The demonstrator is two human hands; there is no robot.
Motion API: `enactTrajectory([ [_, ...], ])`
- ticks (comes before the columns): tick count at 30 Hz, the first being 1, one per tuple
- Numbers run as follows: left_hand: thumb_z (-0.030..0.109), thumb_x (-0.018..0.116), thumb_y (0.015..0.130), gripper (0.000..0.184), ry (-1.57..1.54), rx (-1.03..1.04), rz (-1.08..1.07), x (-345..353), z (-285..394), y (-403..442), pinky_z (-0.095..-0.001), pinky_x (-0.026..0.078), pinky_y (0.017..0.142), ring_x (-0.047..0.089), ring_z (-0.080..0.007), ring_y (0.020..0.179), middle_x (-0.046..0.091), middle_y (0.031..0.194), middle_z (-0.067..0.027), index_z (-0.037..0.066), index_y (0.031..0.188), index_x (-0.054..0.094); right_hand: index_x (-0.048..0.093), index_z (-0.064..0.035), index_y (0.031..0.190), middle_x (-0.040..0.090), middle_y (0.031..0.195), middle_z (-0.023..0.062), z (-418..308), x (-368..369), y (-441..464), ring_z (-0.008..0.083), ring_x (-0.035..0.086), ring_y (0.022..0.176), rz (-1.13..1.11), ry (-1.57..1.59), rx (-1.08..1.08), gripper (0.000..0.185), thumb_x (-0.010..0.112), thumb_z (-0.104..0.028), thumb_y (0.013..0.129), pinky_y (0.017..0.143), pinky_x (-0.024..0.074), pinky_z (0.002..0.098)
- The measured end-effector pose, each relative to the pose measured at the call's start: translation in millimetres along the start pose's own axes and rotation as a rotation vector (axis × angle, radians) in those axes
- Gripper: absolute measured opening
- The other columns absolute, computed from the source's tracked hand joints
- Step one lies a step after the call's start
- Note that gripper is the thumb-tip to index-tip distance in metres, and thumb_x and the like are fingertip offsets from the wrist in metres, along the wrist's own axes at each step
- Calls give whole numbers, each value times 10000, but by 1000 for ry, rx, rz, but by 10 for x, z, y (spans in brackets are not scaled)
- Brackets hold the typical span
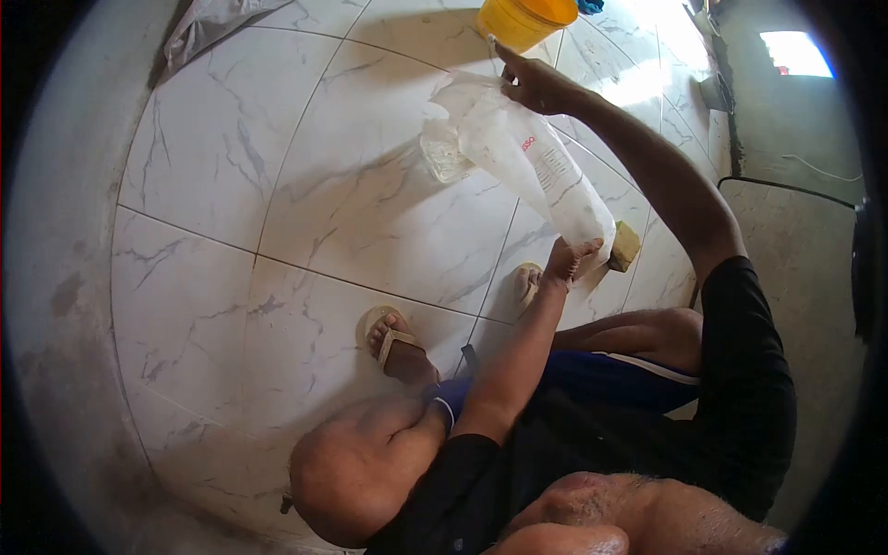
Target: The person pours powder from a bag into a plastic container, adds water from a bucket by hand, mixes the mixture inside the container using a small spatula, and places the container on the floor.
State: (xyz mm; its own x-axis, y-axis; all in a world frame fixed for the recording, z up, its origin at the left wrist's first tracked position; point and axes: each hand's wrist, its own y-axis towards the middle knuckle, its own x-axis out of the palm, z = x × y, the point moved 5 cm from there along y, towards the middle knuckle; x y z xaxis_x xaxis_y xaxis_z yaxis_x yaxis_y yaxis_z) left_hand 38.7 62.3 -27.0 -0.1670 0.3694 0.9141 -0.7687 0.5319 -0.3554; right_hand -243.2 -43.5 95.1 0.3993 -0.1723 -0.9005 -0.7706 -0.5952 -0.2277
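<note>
A white plastic bag point(555, 171) with red and dark print hangs slantwise above the tiled floor. Its lower end is gripped by my left hand point(575, 259), fingers wrapped round the plastic. Up at its open end, my right hand point(536, 83) has curled fingers on the bag's edge while the index finger points outward, with something white at its tip. Beside the bag's mouth, a clear, crumpled-looking plastic item point(446, 153) rests on the floor. Just past my left hand lies a yellowish block point(624, 247).
A yellow bucket point(523, 26) stands beyond my right hand, with a blue item point(590, 6) behind it. Greyish plastic sheeting point(208, 32) lies at the upper left. Walls run along both sides. My sandalled feet point(393, 335) are on the marbled tiles point(370, 222).
</note>
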Motion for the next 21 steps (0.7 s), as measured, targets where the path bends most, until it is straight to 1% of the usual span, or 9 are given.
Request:
enactTrajectory([
  [2, 116, 779, 808, 535, -116, -36, 11, 9, -84, -29, -372, 562, 869, 661, -254, 1012, 662, 1150, -121, -6, 1284, 569, 79, -15, 1561, 663, 923, 203, 123, 222, 87, 355, 651, 811, -30, -20, 22, 843, 607, -70, 906, 747, 517, 432],
  [3, 131, 777, 810, 526, -178, -52, 13, 47, -88, -48, -365, 571, 832, 671, -255, 976, 669, 1123, -123, -10, 1274, 574, 64, -19, 1562, 662, 894, 211, 157, 297, 114, 377, 646, 812, -28, -6, -13, 855, 599, -69, 897, 741, 509, 445],
  [4, 145, 776, 812, 519, -238, -68, 13, 119, -41, -97, -358, 579, 794, 682, -256, 940, 675, 1095, -124, -14, 1265, 579, 67, -17, 1562, 662, 888, 213, 141, 322, 128, 377, 646, 811, -43, -34, 17, 853, 596, -71, 895, 739, 508, 444],
  [7, 208, 774, 824, 532, -407, -121, -33, 363, 255, -350, -396, 603, 722, 691, -266, 935, 672, 1082, -132, -1, 1267, 568, 75, -14, 1562, 657, 865, 216, 78, 349, 203, 379, 645, 805, -66, -108, 89, 844, 584, -74, 891, 731, 504, 443],
  [10, 259, 761, 837, 535, -413, -117, -136, 376, 226, -271, -436, 613, 696, 694, -275, 937, 666, 1102, -143, -4, 1260, 568, 82, -10, 1562, 646, 831, 210, 80, 357, 255, 372, 639, 781, -53, -138, 112, 834, 572, -72, 890, 711, 498, 443],
  [13, 280, 748, 844, 541, -405, -119, -184, 431, 208, -259, -447, 619, 750, 691, -277, 938, 659, 1119, -147, -7, 1263, 562, 92, -3, 1560, 634, 796, 198, 148, 371, 297, 350, 633, 740, -38, -145, 86, 830, 569, -59, 883, 684, 492, 437],
  [16, 248, 757, 843, 586, -508, -110, -214, 516, 200, -282, -496, 644, 747, 682, -339, 984, 631, 1146, -199, -38, 1291, 509, 110, 9, 1551, 621, 768, 187, 188, 399, 307, 324, 627, 706, -19, -148, 41, 824, 572, -43, 871, 662, 488, 426],
  [21, 236, 724, 863, 549, -540, -121, -233, 611, 184, -299, -484, 639, 770, 683, -350, 997, 631, 1144, -229, -50, 1280, 511, 137, 41, 1530, 610, 734, 171, 217, 392, 302, 300, 619, 670, 1, -161, 14, 813, 589, -24, 857, 649, 485, 413],
])
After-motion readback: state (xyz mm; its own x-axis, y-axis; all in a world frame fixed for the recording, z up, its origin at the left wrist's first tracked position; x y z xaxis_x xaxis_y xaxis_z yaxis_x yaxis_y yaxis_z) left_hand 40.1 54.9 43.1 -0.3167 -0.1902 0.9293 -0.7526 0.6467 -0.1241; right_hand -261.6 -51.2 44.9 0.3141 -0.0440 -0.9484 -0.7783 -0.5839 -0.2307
